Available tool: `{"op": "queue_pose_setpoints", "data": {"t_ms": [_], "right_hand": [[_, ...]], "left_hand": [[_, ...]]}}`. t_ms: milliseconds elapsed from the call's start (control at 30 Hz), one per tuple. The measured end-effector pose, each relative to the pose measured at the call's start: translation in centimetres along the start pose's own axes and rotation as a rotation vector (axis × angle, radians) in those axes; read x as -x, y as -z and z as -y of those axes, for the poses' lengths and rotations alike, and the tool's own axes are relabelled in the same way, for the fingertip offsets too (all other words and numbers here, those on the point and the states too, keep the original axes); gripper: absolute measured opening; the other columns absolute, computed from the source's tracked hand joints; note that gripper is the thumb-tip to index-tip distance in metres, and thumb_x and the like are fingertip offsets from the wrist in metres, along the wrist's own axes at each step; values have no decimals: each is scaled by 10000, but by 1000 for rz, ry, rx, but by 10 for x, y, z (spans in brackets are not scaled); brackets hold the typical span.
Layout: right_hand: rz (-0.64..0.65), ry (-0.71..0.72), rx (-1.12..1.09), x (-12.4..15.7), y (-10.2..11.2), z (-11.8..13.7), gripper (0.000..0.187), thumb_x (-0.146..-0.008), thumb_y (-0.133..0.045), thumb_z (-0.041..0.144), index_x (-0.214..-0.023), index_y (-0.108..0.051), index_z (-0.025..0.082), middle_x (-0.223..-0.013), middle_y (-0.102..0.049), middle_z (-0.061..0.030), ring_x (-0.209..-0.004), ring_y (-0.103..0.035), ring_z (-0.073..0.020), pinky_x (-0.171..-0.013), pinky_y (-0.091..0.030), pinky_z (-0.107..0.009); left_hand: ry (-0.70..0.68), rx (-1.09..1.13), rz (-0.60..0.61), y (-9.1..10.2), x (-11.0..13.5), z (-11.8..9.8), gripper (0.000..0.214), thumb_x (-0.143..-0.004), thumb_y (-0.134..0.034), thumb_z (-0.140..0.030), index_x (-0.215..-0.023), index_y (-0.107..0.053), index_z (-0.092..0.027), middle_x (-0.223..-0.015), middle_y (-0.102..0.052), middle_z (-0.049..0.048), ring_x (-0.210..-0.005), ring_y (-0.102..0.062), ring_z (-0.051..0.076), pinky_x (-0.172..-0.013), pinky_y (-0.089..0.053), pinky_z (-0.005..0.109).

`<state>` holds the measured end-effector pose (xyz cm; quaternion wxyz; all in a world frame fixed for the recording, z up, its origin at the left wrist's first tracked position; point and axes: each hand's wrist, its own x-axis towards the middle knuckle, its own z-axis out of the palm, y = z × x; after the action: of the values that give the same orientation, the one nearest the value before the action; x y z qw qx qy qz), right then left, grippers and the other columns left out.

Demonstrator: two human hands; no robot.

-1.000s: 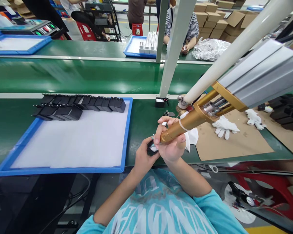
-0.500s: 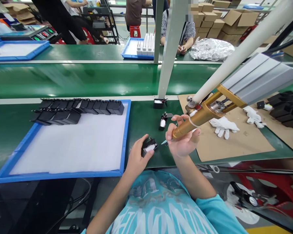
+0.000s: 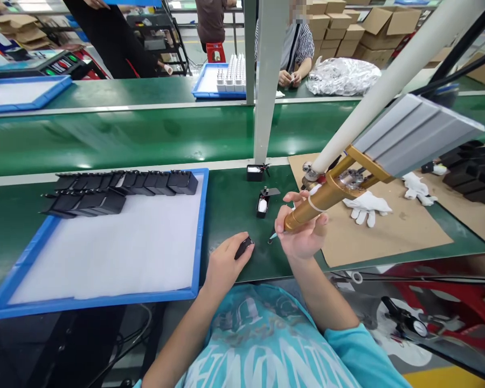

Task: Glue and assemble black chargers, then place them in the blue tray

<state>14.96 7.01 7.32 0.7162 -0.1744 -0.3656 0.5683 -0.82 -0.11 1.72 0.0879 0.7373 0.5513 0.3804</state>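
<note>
1. The left hand (image 3: 222, 264) rested at the near edge of the green worktop (image 3: 234, 215). Its fingers were curled over a small black unit (image 3: 243, 248) and pinned it to the surface, just right of the blue tray (image 3: 201, 231).
2. The right hand (image 3: 305, 234) was closed tight round the gold driver (image 3: 319, 202), which hung from an overhead arm. The tip pointed down, near the held unit but apart from it.
3. Just beyond lay an open unit (image 3: 262, 206) with a white part showing. A small black box (image 3: 254, 172) sat behind it.
4. In the tray, two rows of finished-looking units (image 3: 121, 186) lined the far edge and the rest of the white liner was bare. By this showing the batch seemed early, with most of the tray left to fill.
5. To the right, white gloves (image 3: 366, 206) lay on a cardboard sheet (image 3: 388, 237). Past them was a heap of black units (image 3: 472, 178), apparently not yet worked.
6. Farther off ran the conveyor belt (image 3: 145, 134). Across it a co-worker (image 3: 295, 46) in a striped shirt sat by a second tray (image 3: 210, 81) holding white parts.
</note>
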Motion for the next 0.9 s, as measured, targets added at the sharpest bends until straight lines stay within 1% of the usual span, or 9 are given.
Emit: {"op": "queue_pose_setpoints", "data": {"t_ms": [67,133,233,400,467,567,700,833,900], "right_hand": [[-2,-1,-5,0,1,-1,352,-844,-507,576,-1018,-585,281,-973,-590,-4,-432,-553,-75,-252,-374,-193],[-10,2,-8,-1,3,-1,352,-850,-505,570,-1040,-584,284,-970,-597,-2,-433,-557,-77,-252,-382,-196],[-20,10,-14,-1,5,-2,335,-858,-496,557,-1038,-580,286,-970,-603,1,-431,-556,-76,-249,-378,-192],[-11,15,-8,-3,5,-2,329,-857,-475,556,-1007,-576,281,-957,-596,5,-420,-549,-70,-243,-372,-188],[-14,14,12,-4,5,-2,331,-851,-474,572,-982,-564,281,-951,-594,8,-413,-542,-69,-239,-372,-189],[-30,14,41,-4,6,-2,340,-844,-475,592,-958,-542,279,-949,-595,7,-404,-532,-68,-234,-370,-192],[-27,17,57,-4,7,-1,359,-842,-466,605,-980,-535,281,-952,-595,2,-403,-528,-68,-230,-361,-192],[-18,19,43,-5,8,0,337,-851,-467,579,-1001,-533,285,-962,-587,0,-409,-527,-69,-240,-357,-194],[-21,17,46,-5,9,0,352,-847,-472,582,-1038,-522,290,-965,-588,-3,-410,-522,-70,-245,-354,-195]], "left_hand": [[17,-11,5,-3,-1,-3,188,-922,-577,-258,-1083,-633,-180,-1030,-735,58,-919,-706,177,-853,-556,289],[37,-32,17,-6,-1,-6,188,-930,-554,-239,-1094,-628,-182,-1065,-727,57,-960,-694,181,-871,-541,293],[61,-119,46,-9,0,-9,211,-949,-500,-222,-1119,-620,-189,-1100,-711,59,-984,-675,196,-857,-521,306],[58,-335,145,-11,0,-9,266,-932,-542,-357,-1128,-640,-206,-1059,-715,73,-857,-657,237,-680,-482,318],[59,-365,175,-10,-2,-10,266,-928,-544,-363,-1131,-649,-227,-1021,-719,71,-824,-642,235,-641,-455,311],[37,-387,200,-9,-5,-11,242,-935,-522,-331,-1117,-659,-248,-937,-715,59,-791,-622,223,-619,-427,297],[33,-398,246,-8,-8,-11,237,-943,-497,-329,-1077,-666,-231,-886,-696,66,-776,-601,225,-609,-411,300],[69,-300,297,-7,-9,-8,228,-944,-491,-333,-1038,-667,-222,-898,-678,78,-806,-599,231,-629,-423,299],[131,-207,291,-7,-9,-7,231,-940,-493,-352,-1031,-660,-219,-922,-673,81,-841,-605,234,-665,-436,302]]}}
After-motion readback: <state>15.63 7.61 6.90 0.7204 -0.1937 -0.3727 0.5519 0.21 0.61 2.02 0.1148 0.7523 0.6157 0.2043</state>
